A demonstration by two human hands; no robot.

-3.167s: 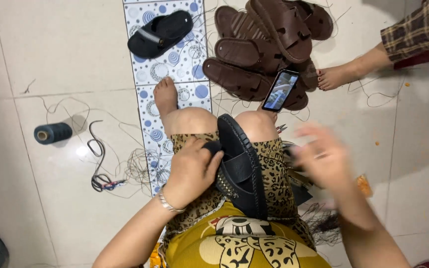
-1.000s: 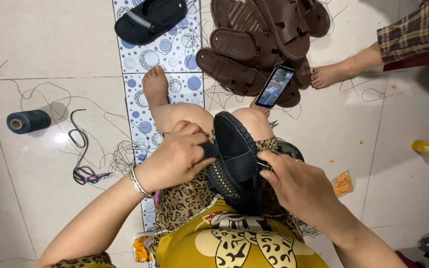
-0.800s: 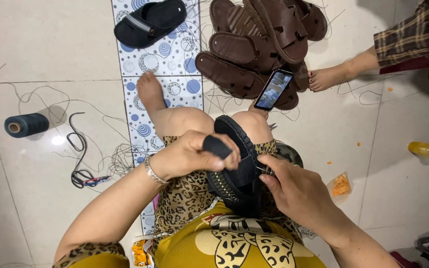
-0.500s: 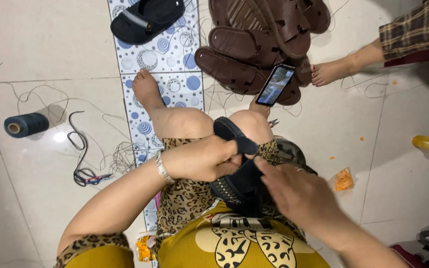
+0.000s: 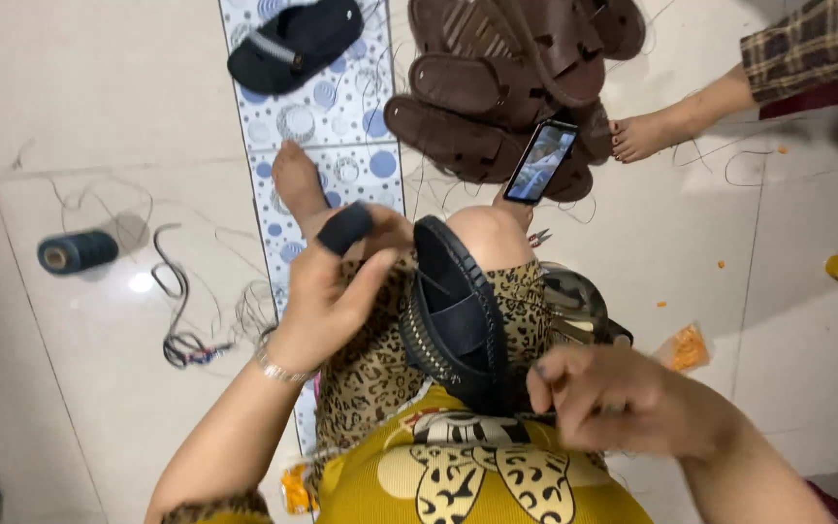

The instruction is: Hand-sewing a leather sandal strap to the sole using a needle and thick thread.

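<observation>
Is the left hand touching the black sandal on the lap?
Touching. The head view shows the left hand with its fingers resting against the edge of the black sandal lying on the lap.

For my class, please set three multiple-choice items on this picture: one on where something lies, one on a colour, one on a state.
1. Where does the spool of thread lie?
A. on the pile of brown soles
B. on the pale floor left of the person
C. in the person's lap

2. What colour is the sandal on the person's lap?
A. black
B. white
C. red

3. What state is the phone in?
A. screen dark
B. screen lit
C. face down

Answers: 1 B, it sits alone on bare tile. 2 A, its sole and straps are black. 3 B, its screen shows a bright picture as it leans on the brown soles.
</observation>
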